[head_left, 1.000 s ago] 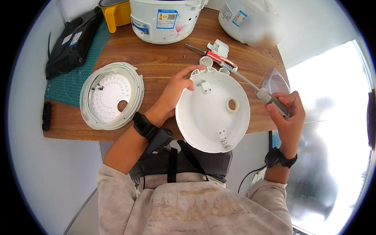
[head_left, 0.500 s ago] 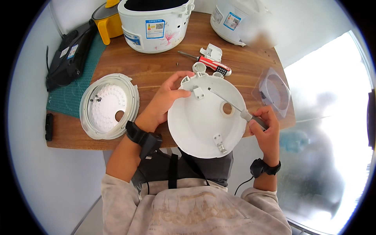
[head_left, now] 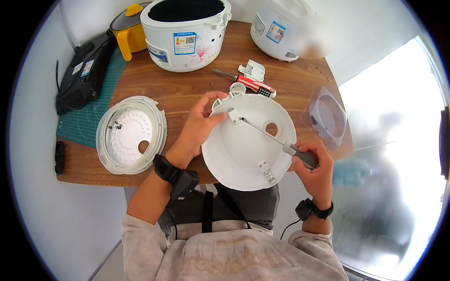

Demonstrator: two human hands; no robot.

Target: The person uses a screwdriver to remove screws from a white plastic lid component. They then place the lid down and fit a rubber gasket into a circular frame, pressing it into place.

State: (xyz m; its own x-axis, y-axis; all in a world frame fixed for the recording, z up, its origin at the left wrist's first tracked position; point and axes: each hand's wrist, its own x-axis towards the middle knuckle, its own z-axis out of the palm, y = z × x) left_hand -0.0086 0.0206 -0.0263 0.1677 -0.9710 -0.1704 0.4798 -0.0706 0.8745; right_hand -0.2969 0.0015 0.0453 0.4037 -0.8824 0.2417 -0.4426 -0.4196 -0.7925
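My left hand (head_left: 202, 122) grips the upper left rim of a round white plastic rice cooker lid shell (head_left: 243, 154), its hollow inside turned up toward me. A round hole sits right of its middle, and a small metal bracket (head_left: 266, 172) lies near its lower edge. In my right hand (head_left: 315, 164) is a grey-handled screwdriver (head_left: 266, 133), held across the lid. The screwdriver's tip is at a small white block (head_left: 235, 116) close to my left thumb; whether it sits in a screw cannot be told.
Left lies the inner lid disc (head_left: 131, 136) with small dark screws in it. Beyond the lid are a red-and-white screwdriver (head_left: 253, 85) and a white plastic piece (head_left: 253, 70). A rice cooker body (head_left: 185, 44), another cooker (head_left: 276, 30), a yellow pot (head_left: 130, 35) and a clear plastic part (head_left: 326, 114) surround them.
My right hand has brought the screwdriver leftward and down, so its tip has gone from bare lid surface to the white block. The left hand keeps its hold on the rim.
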